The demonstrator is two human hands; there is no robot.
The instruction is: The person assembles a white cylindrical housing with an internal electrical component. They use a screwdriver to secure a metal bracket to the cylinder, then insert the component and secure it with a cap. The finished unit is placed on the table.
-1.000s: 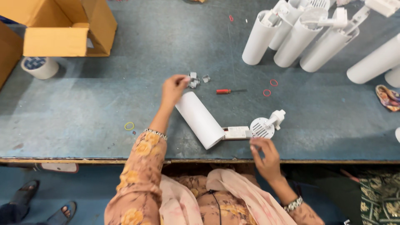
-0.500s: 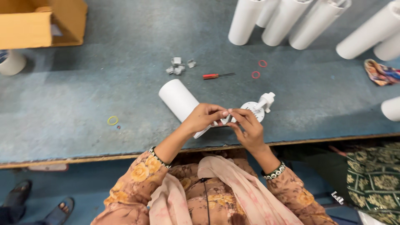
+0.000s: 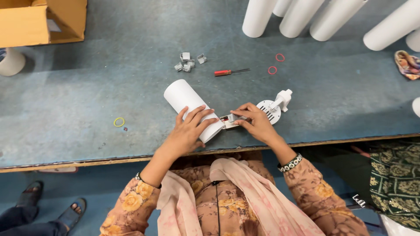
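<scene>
A white cylinder lamp housing (image 3: 184, 98) lies on its side on the blue-grey table (image 3: 87, 96). My left hand (image 3: 189, 131) rests on its near end, fingers spread over it. My right hand (image 3: 256, 122) pinches a small white connector piece (image 3: 230, 120) at the open end of the housing. Just right of that hand lies a round white vented cap with a bracket (image 3: 274, 106). A pile of small metal clips (image 3: 187, 62) and a red-handled screwdriver (image 3: 229, 72) lie farther back on the table.
Several upright white cylinders (image 3: 302, 15) stand at the back right. A cardboard box (image 3: 41, 22) sits at the back left. Two red rubber bands (image 3: 276, 63) and a yellow one (image 3: 119, 122) lie on the table. Another person's feet (image 3: 48, 209) show below left.
One second ago my left hand reached to the metal clips; it came back to the housing. Both hands now work at the housing's open end, the left resting on the cylinder.
</scene>
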